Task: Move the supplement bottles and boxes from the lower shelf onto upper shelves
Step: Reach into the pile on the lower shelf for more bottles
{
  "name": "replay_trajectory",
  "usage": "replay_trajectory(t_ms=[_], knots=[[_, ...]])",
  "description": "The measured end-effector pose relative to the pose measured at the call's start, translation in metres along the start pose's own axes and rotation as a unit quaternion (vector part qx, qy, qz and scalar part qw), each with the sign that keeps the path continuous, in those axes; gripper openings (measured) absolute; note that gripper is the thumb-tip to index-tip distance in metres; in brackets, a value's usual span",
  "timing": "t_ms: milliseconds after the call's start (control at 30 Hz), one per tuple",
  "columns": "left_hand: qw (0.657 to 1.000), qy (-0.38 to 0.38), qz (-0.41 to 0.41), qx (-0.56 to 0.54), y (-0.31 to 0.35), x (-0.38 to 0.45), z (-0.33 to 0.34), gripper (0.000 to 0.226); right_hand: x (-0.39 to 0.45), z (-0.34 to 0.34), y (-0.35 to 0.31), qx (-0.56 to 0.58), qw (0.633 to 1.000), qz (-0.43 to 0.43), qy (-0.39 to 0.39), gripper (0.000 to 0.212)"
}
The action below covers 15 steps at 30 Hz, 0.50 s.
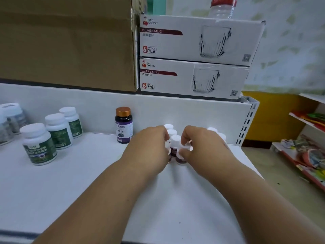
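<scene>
Small white-capped bottles [175,146]: a tight cluster with dark lower bodies, standing upright on the white shelf [88,182], between the two hands; further white caps run in a row behind the cluster toward the shelf's back panel.
Front bottle [182,154]: the nearest of the cluster, directly under the right fingertips; its dark base shows below the thumb.
Right hand [202,150]: palm down, fingers curled, thumb and fingertips pinching the white cap of the front bottle.
Left hand [149,152]: palm down, fingers curled against the left side of the cluster; the fingertips are hidden behind the hand, so whether they hold a bottle or merely touch it cannot be told.
More white caps [217,132]: just beyond the right knuckles, partly hidden by the hand.
Purple-label bottle [123,125]: dark body, copper-coloured cap, upright, left of and beyond the left fingers, near the back panel.
Green-label bottles [52,132]: three white bottles with white caps in a diagonal row, well to the left of the left hand.
Grey-label bottles [10,120]: blurred group at the far left edge of the shelf.
Glass mug boxes [193,57]: two white boxes printed "GLASS MUG", stacked on the level above, beyond both hands.
Cardboard carton [66,41]: large, brown, just left of the mug boxes on that level.
Clear bottle [222,7]: red-labelled, standing on the top mug box.
Neighbouring rack [304,148]: to the right of the right hand, holding colourful packets.
</scene>
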State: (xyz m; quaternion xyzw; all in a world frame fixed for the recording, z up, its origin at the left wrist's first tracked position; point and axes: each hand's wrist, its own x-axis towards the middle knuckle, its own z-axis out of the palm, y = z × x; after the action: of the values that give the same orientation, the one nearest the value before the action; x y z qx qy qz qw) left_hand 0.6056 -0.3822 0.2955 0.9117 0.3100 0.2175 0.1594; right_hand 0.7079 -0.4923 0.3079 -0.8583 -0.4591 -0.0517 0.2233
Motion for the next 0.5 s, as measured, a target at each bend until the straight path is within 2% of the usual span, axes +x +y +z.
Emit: replay_trajectory(t_ms=[67,200,500], knots=[[1.0,-0.01,-0.008,-0.004,-0.002,-0.001,0.003,0.033,0.0,0.003,0.004,-0.001,1.0,-0.008,-0.013,0.014],[1.0,0.007,-0.02,0.006,-0.006,-0.019,-0.006,0.045,-0.008,0.0,0.009,0.021,0.999,-0.039,0.011,0.018],[0.994,0.068,0.045,0.078,-0.038,-0.12,-0.033,0.029,-0.065,-0.01,-0.039,0.081,0.99,-0.103,0.055,0.02]])
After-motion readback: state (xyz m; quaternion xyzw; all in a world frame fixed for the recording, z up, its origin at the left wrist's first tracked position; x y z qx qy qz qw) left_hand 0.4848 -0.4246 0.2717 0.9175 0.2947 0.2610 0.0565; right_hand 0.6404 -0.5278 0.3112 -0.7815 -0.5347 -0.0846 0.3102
